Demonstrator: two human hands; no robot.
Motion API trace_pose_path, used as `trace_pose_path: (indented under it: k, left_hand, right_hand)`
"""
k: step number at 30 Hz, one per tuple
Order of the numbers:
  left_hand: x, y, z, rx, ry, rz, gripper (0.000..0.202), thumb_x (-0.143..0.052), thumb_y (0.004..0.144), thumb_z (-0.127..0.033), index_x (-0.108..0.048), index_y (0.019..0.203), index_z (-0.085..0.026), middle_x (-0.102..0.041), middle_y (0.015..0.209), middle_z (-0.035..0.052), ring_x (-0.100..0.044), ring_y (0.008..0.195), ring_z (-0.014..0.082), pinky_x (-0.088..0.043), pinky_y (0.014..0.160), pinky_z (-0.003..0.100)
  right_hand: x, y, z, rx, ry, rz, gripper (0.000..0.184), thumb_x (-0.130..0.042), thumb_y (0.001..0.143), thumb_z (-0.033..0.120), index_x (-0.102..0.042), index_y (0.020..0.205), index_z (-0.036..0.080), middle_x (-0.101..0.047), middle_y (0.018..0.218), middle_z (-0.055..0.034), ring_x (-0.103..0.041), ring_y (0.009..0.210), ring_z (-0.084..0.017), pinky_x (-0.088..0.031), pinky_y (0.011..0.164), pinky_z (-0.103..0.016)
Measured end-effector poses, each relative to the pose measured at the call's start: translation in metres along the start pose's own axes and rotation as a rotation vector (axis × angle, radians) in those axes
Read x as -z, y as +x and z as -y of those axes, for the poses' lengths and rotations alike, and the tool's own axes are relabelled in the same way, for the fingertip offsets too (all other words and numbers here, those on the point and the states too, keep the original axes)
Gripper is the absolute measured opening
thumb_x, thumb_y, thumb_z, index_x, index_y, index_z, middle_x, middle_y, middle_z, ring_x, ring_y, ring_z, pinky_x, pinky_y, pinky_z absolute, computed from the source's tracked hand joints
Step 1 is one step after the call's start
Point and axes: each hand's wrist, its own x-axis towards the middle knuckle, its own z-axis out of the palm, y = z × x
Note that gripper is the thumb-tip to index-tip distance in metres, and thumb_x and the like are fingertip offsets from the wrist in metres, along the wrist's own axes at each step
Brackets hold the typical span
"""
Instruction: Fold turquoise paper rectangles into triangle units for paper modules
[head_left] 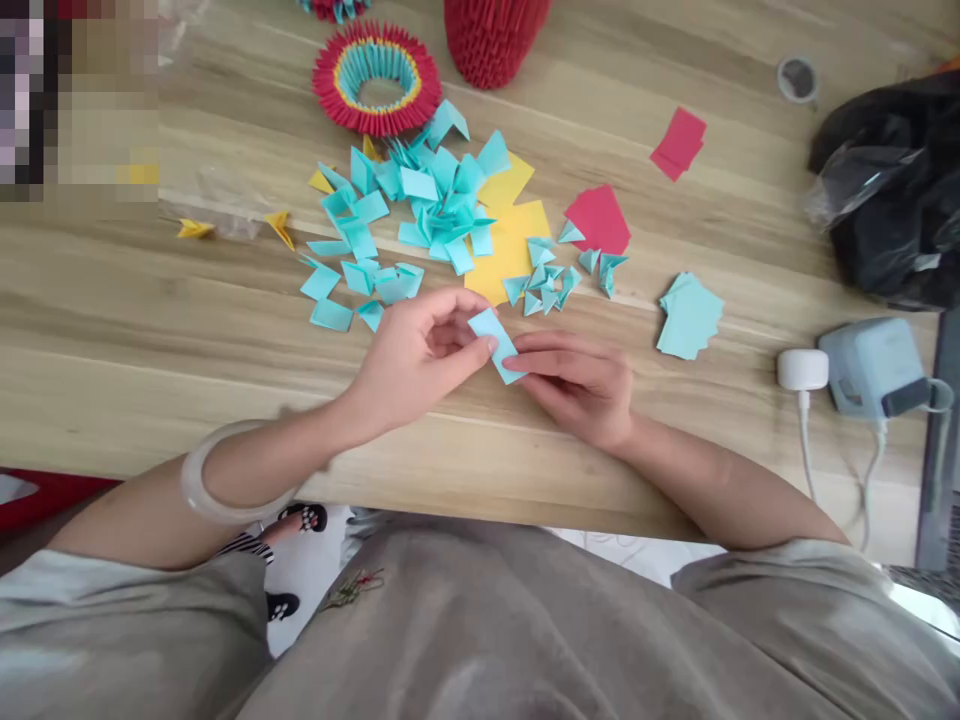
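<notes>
Between my two hands is a small light-blue paper rectangle [493,343], tilted and held above the table's near side. My left hand [427,345] pinches its left edge, thumb on top. The fingers of my right hand [577,380] are closed on its lower right end. Just beyond lie several small folded blue triangles [544,285], partly on yellow paper sheets [517,240]. A heap of folded blue paper pieces [442,200] spreads to the upper left of my hands.
A red, yellow and blue paper ring [427,85] and a red paper vessel [495,40] stand at the back. Red sheets [600,218] and a blue paper stack [690,315] lie rightward. A white charger [802,370] and black bag [892,190] sit at far right.
</notes>
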Motion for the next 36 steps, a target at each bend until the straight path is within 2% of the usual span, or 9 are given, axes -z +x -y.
trace_pose_path:
  k: [4,8,12,15,19,22,28,36]
  left_hand:
    - [0.0,0.0,-0.001,0.026,-0.059,-0.008,0.025,-0.078,0.078,-0.032,-0.063,0.092,-0.018,-0.071,0.085,0.0022,-0.07,0.075,0.0164,-0.062,0.072,0.033]
    - [-0.001,-0.001,-0.002,0.037,-0.044,0.0,0.026,-0.078,0.079,-0.035,-0.063,0.092,-0.018,-0.072,0.085,0.0025,-0.071,0.075,0.017,-0.063,0.072,0.034]
    - [-0.001,-0.002,-0.002,0.042,-0.035,0.001,0.025,-0.078,0.08,-0.034,-0.063,0.093,-0.019,-0.072,0.086,0.0014,-0.072,0.076,0.0162,-0.063,0.073,0.033]
    - [-0.002,-0.002,-0.003,0.031,-0.033,0.009,0.025,-0.078,0.079,-0.034,-0.064,0.092,-0.019,-0.071,0.086,0.0011,-0.072,0.077,0.0161,-0.062,0.073,0.032]
    - [-0.003,-0.002,-0.006,0.059,-0.057,0.026,0.021,-0.078,0.078,-0.029,-0.064,0.09,-0.019,-0.072,0.086,0.0007,-0.072,0.078,0.0157,-0.062,0.074,0.032]
    - [-0.004,-0.002,-0.008,0.077,-0.086,0.043,0.019,-0.078,0.078,-0.026,-0.064,0.088,-0.02,-0.073,0.086,0.0005,-0.073,0.078,0.0156,-0.062,0.076,0.032]
    - [-0.005,-0.003,-0.005,0.097,-0.101,0.055,0.032,-0.086,0.071,-0.033,-0.064,0.091,-0.02,-0.073,0.085,0.0009,-0.074,0.08,0.0195,-0.065,0.074,0.035]
    - [-0.006,-0.002,-0.001,0.055,-0.098,0.047,0.027,-0.085,0.072,-0.028,-0.065,0.088,-0.02,-0.072,0.075,-0.0016,-0.074,0.072,0.0161,-0.063,0.068,0.028]
  right_hand:
    - [-0.001,-0.001,0.001,-0.073,0.043,-0.07,0.015,-0.069,0.085,0.017,-0.076,0.095,0.025,-0.079,0.096,-0.0056,-0.075,0.088,-0.018,-0.062,0.074,-0.03]
    - [-0.004,0.0,0.001,-0.202,0.18,-0.11,0.005,-0.073,0.084,0.027,-0.075,0.087,0.023,-0.078,0.091,-0.0058,-0.074,0.087,-0.02,-0.062,0.08,-0.035]
    - [-0.004,0.005,0.003,-0.373,0.346,-0.146,0.019,-0.076,0.081,0.038,-0.068,0.077,0.022,-0.075,0.079,-0.0039,-0.071,0.074,-0.018,-0.061,0.072,-0.034]
    - [-0.003,0.009,0.004,-0.443,0.414,-0.137,0.026,-0.078,0.078,0.043,-0.064,0.073,0.022,-0.072,0.077,-0.0024,-0.069,0.07,-0.016,-0.06,0.067,-0.032]
    - [-0.003,0.012,0.003,-0.455,0.463,-0.141,0.03,-0.081,0.075,0.043,-0.061,0.068,0.022,-0.072,0.078,-0.0017,-0.068,0.071,-0.015,-0.06,0.07,-0.034]
    - [-0.004,0.011,0.001,-0.457,0.517,-0.144,0.028,-0.08,0.077,0.039,-0.06,0.067,0.022,-0.07,0.074,0.0002,-0.066,0.064,-0.014,-0.059,0.066,-0.034]
    - [-0.005,0.011,0.002,-0.447,0.546,-0.156,0.025,-0.079,0.079,0.032,-0.06,0.065,0.022,-0.069,0.072,0.0004,-0.064,0.063,-0.013,-0.057,0.063,-0.033]
    - [-0.007,0.011,0.003,-0.467,0.502,-0.155,0.029,-0.081,0.076,0.039,-0.061,0.064,0.021,-0.069,0.069,0.0006,-0.064,0.062,-0.013,-0.056,0.061,-0.031]
